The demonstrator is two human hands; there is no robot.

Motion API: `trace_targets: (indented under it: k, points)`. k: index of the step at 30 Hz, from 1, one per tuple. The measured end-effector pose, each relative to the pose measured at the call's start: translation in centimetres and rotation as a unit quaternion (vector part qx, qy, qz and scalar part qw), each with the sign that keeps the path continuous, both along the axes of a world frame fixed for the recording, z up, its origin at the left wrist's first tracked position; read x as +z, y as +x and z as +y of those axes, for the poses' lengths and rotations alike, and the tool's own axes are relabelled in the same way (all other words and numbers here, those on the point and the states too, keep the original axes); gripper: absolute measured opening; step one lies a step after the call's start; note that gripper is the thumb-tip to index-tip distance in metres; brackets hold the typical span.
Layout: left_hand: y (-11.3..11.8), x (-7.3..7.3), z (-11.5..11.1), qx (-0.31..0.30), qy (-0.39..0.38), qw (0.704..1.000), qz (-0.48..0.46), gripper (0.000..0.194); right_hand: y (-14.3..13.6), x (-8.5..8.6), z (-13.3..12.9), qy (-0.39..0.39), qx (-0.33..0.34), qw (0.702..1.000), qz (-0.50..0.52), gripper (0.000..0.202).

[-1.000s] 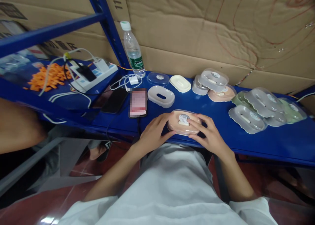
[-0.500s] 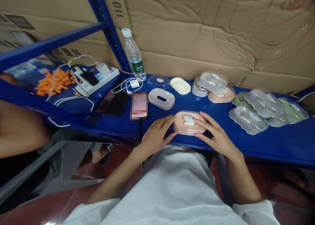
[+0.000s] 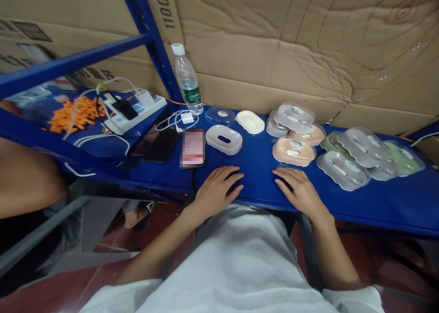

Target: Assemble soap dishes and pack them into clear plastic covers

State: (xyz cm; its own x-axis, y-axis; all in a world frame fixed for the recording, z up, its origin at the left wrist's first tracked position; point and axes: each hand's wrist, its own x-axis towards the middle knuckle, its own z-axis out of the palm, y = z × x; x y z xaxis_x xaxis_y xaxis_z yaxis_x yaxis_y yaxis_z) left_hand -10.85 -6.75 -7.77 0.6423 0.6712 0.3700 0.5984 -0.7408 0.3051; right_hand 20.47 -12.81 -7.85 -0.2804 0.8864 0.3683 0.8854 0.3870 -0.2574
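My left hand (image 3: 218, 186) rests at the front edge of the blue table (image 3: 255, 167), fingers apart and holding nothing. Across from it, my right hand (image 3: 299, 190) lies with spread fingers, also holding nothing. Just beyond the right fingertips sits a peach soap box (image 3: 291, 156) under a clear lid with a round sticker. A grey slotted soap box base (image 3: 214, 145) stands past my left hand. Behind that base lie a clear lid (image 3: 219, 116) with a sticker and a cream oval tray (image 3: 250, 122).
Several lidded soap boxes in grey (image 3: 343, 170), peach and green (image 3: 404, 157) are piled on the right. A water bottle (image 3: 190, 87), phone (image 3: 192, 147), charger cable and power strip (image 3: 146, 107) stand left. Orange pieces (image 3: 73, 115) lie beyond the blue frame, near another person's arm (image 3: 30, 180).
The peach soap box has gone from between my hands to the right, beside the other boxes. Both hands have let go of it; the left has barely moved.
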Motion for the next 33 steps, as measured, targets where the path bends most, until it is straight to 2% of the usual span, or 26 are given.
trace_targets:
  k: [2,5,8,10,12,15,19,22,25,28,30,33]
  points:
    - [-0.3,1.1,0.6,-0.028,-0.013,0.999,0.030,0.032,0.0,0.0,0.1,-0.009,-0.013,1.000,0.006,0.034]
    - [0.4,4.4,3.3,-0.082,-0.028,0.992,0.090,0.034,0.1,0.0,0.2,-0.020,-0.015,1.000,0.014,0.035]
    - [3.5,7.9,8.1,-0.071,0.009,0.987,0.143,0.038,0.2,0.0,0.2,-0.026,-0.009,0.999,0.023,0.036]
    - [6.5,9.4,11.7,-0.043,0.017,0.980,0.192,0.045,0.3,0.0,0.2,-0.025,-0.006,0.999,0.028,0.036]
    - [9.3,9.6,14.6,-0.017,0.016,0.978,0.209,0.053,0.3,0.1,0.2,-0.024,-0.006,0.999,0.032,0.036]
    - [12.2,8.4,16.7,-0.001,-0.002,0.970,0.241,0.047,0.3,0.2,0.2,-0.026,-0.005,0.999,0.032,0.036]
    - [12.6,6.3,15.3,0.001,-0.005,0.965,0.261,0.039,0.4,0.1,0.2,-0.025,-0.001,0.999,0.033,0.035]
    - [11.6,5.7,13.1,-0.008,-0.004,0.964,0.267,0.044,0.6,-0.2,0.2,-0.025,0.000,0.999,0.038,0.034]
    - [10.4,5.7,11.1,-0.030,-0.011,0.962,0.271,0.051,0.8,-0.4,0.3,-0.026,0.001,0.999,0.044,0.034]
    - [8.9,6.0,9.8,-0.059,-0.013,0.967,0.246,0.069,0.9,-0.5,0.3,-0.023,0.003,0.999,0.045,0.034]
    - [7.6,6.4,9.6,-0.072,-0.014,0.975,0.212,0.074,0.9,-0.5,0.3,-0.022,0.003,0.999,0.039,0.034]
    - [5.2,7.4,10.7,-0.074,-0.044,0.979,0.186,0.070,1.0,-0.3,0.3,-0.024,0.003,0.999,0.021,0.034]
